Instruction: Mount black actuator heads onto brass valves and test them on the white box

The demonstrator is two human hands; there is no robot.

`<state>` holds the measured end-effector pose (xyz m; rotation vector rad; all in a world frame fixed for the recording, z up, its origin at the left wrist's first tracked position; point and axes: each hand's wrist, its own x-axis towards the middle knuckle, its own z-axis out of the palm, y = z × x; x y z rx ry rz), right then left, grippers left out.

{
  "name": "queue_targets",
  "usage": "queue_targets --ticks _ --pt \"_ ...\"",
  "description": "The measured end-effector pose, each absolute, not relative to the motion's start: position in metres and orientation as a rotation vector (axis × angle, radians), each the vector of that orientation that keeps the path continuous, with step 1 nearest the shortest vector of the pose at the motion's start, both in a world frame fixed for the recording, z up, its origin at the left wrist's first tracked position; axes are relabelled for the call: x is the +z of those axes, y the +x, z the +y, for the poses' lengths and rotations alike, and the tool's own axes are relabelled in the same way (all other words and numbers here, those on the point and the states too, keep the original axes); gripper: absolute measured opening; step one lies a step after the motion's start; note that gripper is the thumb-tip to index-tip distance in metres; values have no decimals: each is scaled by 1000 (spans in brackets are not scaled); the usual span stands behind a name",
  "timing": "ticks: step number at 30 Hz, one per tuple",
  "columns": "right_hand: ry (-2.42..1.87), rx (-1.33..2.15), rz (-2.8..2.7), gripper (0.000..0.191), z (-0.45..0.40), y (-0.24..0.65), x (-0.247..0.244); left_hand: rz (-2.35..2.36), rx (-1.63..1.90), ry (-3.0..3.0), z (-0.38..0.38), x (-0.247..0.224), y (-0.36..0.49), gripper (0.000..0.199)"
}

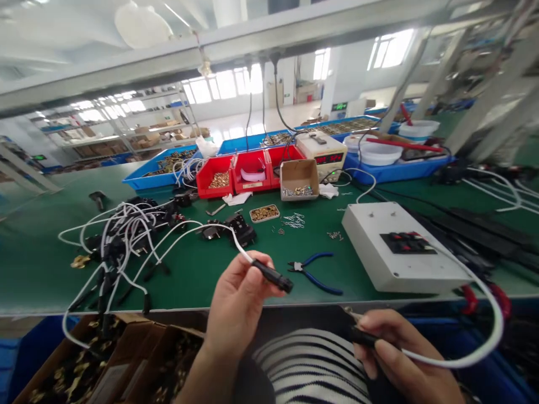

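Note:
My left hand [240, 303] is closed round a black cylindrical connector [273, 276] on the end of a white cable, its tip pointing right. Lower right, beyond the table's front edge, my right hand [400, 350] grips a black plug [364, 338] with a metal tip. From that plug a thick white cable [467, 362] curves up to a white box [404, 247] with a black terminal panel. Blue-handled pliers [320, 272] lie between the hands on the green table [311, 235]. The connector and the plug are apart.
White cables with black plugs [122, 241] are heaped at left. Behind stand red bins [252, 174], a cardboard box [298, 177] of small metal parts, a metal tray [264, 213], a power supply [322, 154] and blue trays [155, 177]. Cartons [135, 359] sit below the table edge.

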<state>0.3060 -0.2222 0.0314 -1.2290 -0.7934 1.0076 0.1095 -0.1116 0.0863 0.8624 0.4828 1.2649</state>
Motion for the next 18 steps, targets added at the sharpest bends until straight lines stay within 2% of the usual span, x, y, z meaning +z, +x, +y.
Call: queue_targets --ticks 4,18 --pt "-954 911 -1047 17 -217 307 39 575 1058 741 -137 69 145 22" --pt "-785 1091 -884 16 -212 292 46 697 1112 965 -141 58 146 22"
